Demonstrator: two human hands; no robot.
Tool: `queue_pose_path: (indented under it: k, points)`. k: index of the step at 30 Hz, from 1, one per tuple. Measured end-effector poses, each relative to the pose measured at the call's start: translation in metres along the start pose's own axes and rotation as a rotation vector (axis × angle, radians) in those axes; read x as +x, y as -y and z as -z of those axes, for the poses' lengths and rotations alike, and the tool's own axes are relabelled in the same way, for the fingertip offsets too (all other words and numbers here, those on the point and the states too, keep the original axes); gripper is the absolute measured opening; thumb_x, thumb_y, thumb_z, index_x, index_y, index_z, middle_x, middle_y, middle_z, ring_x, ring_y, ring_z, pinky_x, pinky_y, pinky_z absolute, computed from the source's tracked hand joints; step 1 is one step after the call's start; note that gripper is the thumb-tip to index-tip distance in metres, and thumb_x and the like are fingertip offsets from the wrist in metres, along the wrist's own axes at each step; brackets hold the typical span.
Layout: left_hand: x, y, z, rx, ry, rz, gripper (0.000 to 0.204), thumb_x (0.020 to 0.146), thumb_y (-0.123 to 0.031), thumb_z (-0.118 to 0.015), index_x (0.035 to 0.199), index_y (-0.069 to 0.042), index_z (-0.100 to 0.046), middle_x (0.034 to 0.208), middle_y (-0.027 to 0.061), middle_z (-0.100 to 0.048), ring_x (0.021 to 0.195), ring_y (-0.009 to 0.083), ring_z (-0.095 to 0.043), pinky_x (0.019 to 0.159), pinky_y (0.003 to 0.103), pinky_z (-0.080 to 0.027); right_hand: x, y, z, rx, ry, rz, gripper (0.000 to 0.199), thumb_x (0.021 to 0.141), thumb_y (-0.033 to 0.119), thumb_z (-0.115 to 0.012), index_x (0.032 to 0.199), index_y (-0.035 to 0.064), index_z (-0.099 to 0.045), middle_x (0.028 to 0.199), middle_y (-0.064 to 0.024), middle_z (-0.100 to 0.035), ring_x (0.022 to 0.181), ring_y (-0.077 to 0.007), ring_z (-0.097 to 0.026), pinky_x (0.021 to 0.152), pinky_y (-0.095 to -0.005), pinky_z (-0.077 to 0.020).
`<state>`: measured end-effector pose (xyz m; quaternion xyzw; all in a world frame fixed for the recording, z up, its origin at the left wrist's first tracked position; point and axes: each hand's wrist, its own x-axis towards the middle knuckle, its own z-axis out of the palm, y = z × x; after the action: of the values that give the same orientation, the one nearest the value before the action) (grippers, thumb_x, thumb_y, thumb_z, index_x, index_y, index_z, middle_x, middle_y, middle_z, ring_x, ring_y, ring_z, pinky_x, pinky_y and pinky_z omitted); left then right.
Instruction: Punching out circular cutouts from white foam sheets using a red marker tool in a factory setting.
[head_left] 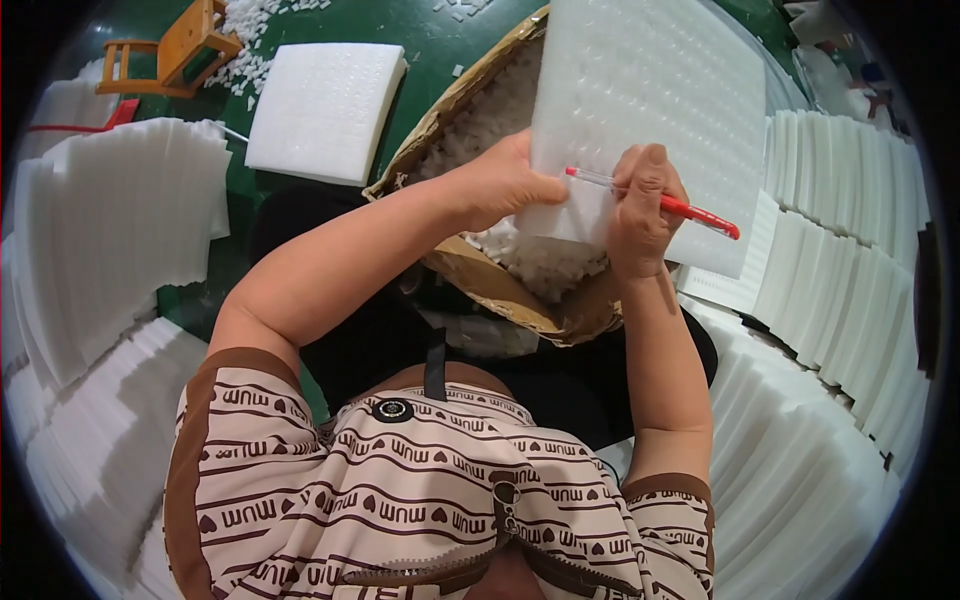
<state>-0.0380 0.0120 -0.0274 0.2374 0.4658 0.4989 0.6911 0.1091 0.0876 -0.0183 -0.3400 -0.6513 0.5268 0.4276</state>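
A large white foam sheet (650,90) with rows of small marks across its face is held up over an open cardboard box (470,268). My left hand (508,185) grips the sheet's lower left edge, thumb in front; its other fingers are partly hidden. My right hand (645,205) is closed around a red pen (705,217) and lies against the lower part of the sheet. The pen's clear barrel points left toward my left thumb, and its red end sticks out to the right. Small white foam pieces (555,265) fill the box.
Stacks of white foam sheets stand on my left (120,230) and right (830,270). A thick foam block (325,110) lies on the green floor (420,60) ahead. A small wooden chair (180,50) and scattered foam bits (250,50) are at the far left.
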Motion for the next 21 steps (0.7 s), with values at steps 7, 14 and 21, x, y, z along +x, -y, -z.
queue_pose_path:
  k: [7, 14, 21]
  points:
    - [0.002, 0.006, -0.003, 0.067, 0.027, -0.087, 0.047, 0.074, -0.002, -0.060, 0.120, 0.000, -0.048, 0.105, 0.0143, -0.059, 0.091, 0.0210, -0.057, 0.079, 0.030, -0.048, 0.004, -0.007, -0.009, -0.263, 0.126, 0.301, 0.034, 0.094, 0.015, -0.045, 0.062, 0.0061, -0.046, 0.059, -0.0002, -0.043, 0.053, -0.0118, -0.035, 0.051, -0.0262, -0.0310]
    - [0.005, 0.007, 0.018, 0.014, 0.015, -0.055, 0.041, 0.082, -0.013, -0.060, 0.119, 0.000, -0.047, 0.105, 0.0154, -0.057, 0.087, 0.0208, -0.056, 0.073, 0.030, -0.049, 0.014, -0.004, 0.042, 0.399, -0.245, -0.262, 0.040, 0.097, 0.020, -0.043, 0.058, 0.0111, -0.038, 0.056, 0.0010, -0.037, 0.051, -0.0084, -0.027, 0.048, -0.0214, -0.0246]
    - [0.009, 0.011, 0.007, -0.062, -0.179, 0.038, 0.040, 0.092, -0.030, -0.055, 0.116, 0.001, -0.049, 0.098, 0.0138, -0.059, 0.080, 0.0176, -0.057, 0.068, 0.028, -0.049, 0.005, -0.009, 0.044, 0.398, -0.190, -0.287, 0.041, 0.097, 0.022, -0.042, 0.058, 0.0098, -0.039, 0.056, 0.0004, -0.038, 0.051, -0.0084, -0.027, 0.048, -0.0221, -0.0241]
